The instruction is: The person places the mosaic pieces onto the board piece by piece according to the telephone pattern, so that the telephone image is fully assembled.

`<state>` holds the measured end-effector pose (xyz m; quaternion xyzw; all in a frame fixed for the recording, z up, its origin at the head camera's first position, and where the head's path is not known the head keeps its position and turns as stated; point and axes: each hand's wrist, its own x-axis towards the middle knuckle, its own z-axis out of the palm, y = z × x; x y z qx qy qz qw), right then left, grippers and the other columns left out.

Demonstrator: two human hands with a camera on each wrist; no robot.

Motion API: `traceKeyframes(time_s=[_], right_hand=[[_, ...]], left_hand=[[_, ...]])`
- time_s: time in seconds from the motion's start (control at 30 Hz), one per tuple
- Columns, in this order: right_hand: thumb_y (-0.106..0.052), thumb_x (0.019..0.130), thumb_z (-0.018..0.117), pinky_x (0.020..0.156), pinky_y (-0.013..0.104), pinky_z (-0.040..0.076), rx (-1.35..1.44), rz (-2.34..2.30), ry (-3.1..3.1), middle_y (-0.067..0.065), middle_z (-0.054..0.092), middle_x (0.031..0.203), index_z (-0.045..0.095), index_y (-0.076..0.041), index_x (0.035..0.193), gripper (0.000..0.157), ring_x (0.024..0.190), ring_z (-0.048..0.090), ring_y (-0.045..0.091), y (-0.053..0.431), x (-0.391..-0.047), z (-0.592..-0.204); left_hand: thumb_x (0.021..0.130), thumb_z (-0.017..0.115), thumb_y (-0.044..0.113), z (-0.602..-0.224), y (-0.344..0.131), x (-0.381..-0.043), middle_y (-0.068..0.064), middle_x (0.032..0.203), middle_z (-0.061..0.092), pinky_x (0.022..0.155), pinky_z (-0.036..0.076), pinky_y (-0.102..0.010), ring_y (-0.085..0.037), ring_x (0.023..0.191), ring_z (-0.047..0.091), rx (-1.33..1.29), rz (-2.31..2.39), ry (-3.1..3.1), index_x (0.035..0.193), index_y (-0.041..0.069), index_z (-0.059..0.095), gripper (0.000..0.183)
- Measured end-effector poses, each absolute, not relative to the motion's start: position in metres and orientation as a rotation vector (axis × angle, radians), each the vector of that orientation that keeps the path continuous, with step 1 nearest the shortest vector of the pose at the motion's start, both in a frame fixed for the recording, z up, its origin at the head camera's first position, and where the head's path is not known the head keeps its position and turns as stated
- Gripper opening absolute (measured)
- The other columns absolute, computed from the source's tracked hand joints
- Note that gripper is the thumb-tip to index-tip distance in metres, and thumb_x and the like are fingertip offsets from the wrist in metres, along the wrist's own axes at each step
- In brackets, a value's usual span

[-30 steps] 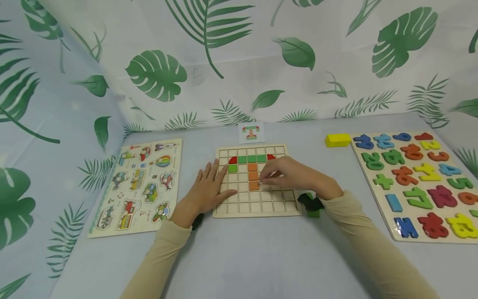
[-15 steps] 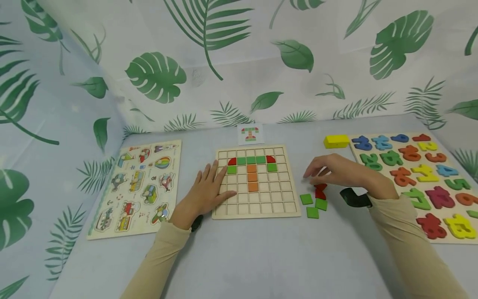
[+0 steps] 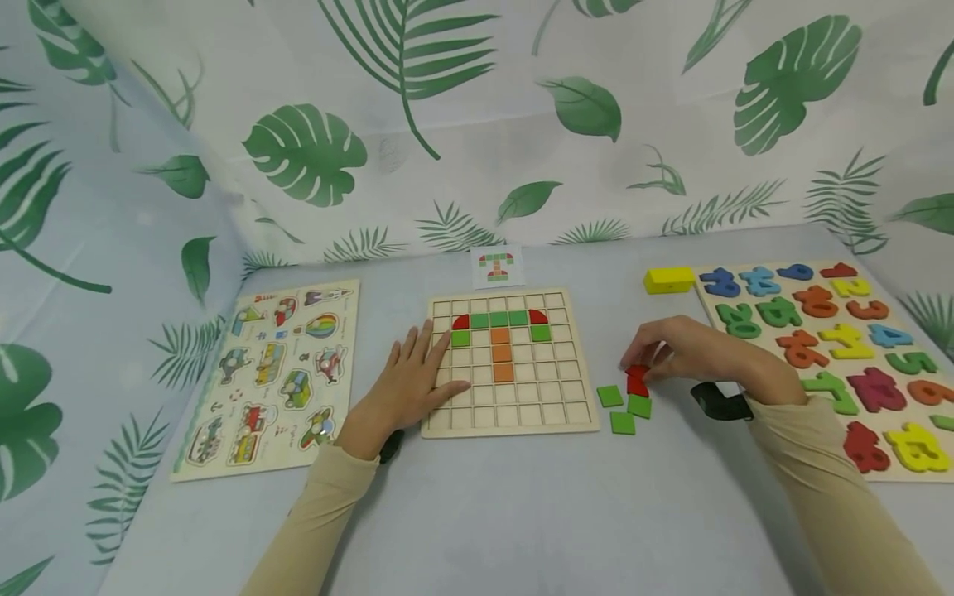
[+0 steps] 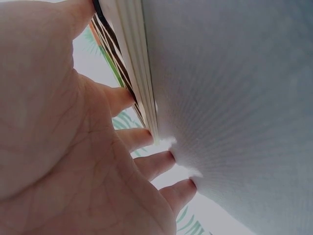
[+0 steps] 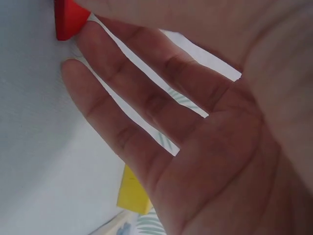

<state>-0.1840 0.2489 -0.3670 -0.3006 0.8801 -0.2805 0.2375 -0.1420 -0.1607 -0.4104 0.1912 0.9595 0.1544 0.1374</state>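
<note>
A wooden grid board (image 3: 551, 393) lies in the middle of the table, with green, orange and red tiles set into a T shape near its top. My left hand (image 3: 406, 385) rests along the board's left edge, fingers spread and straight; the left wrist view shows its fingertips at the board's side (image 4: 142, 73). To the right of the board, my right hand (image 3: 686, 356) has thumb and fingers pinched at a red tile (image 3: 637, 372) with a second red tile (image 3: 637, 387) just below. Beside them lie three loose green tiles (image 3: 623, 423). Part of a red tile (image 5: 70, 19) shows in the right wrist view.
A small pattern card (image 3: 497, 266) lies behind the board. At left is a wooden picture puzzle (image 3: 257, 393); at right, a number puzzle board (image 3: 753, 372) with a yellow block (image 3: 668, 281) at its back corner. A leaf-printed cloth rises behind the table.
My right hand left a green tile below the right red corner on the grid, moved right off the board and came down onto the red tiles. My left hand stayed in place.
</note>
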Motion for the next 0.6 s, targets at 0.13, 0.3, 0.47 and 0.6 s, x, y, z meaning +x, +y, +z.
traceKeyframes(time_s=[0.13,0.3,0.47,0.6], right_hand=[[0.004,0.084,0.084,0.085,0.041,0.061,-0.822,-0.756,2.421,-0.003,0.071,0.102,0.079,-0.003,0.106,0.024,0.093,0.067,0.019,0.2475,-0.1853,-0.3687],[0.004,0.083,0.084,0.085,0.04,0.061,-0.811,-0.757,2.421,-0.003,0.071,0.101,0.079,-0.002,0.105,0.023,0.092,0.068,0.018,0.2458,-0.1871,-0.3693],[0.005,0.083,0.084,0.084,0.04,0.061,-0.789,-0.746,2.432,-0.003,0.072,0.098,0.078,-0.001,0.103,0.022,0.089,0.068,0.017,0.2451,-0.1879,-0.3683],[0.004,0.082,0.085,0.083,0.038,0.061,-0.772,-0.74,2.433,-0.003,0.073,0.096,0.077,-0.001,0.101,0.021,0.086,0.066,0.016,0.2458,-0.1889,-0.3681]], left_hand=[[0.108,0.053,0.05,-0.4101,-0.1614,-0.141,-0.029,0.172,0.0,0.125,0.007,-0.065,-0.05,0.158,0.003,0.56,0.47,2.786,0.167,0.002,0.015,0.086],[0.108,0.053,0.051,-0.4093,-0.1623,-0.1408,-0.028,0.172,-0.001,0.125,0.006,-0.064,-0.049,0.158,0.002,0.55,0.47,2.782,0.168,0.002,0.014,0.086],[0.107,0.053,0.052,-0.4093,-0.162,-0.141,-0.027,0.172,-0.002,0.125,0.005,-0.064,-0.049,0.158,0.001,0.557,0.482,2.786,0.168,0.003,0.014,0.087],[0.107,0.054,0.052,-0.4087,-0.161,-0.1404,-0.027,0.172,-0.002,0.125,0.005,-0.065,-0.049,0.158,0.001,0.559,0.489,2.784,0.168,0.003,0.015,0.087]])
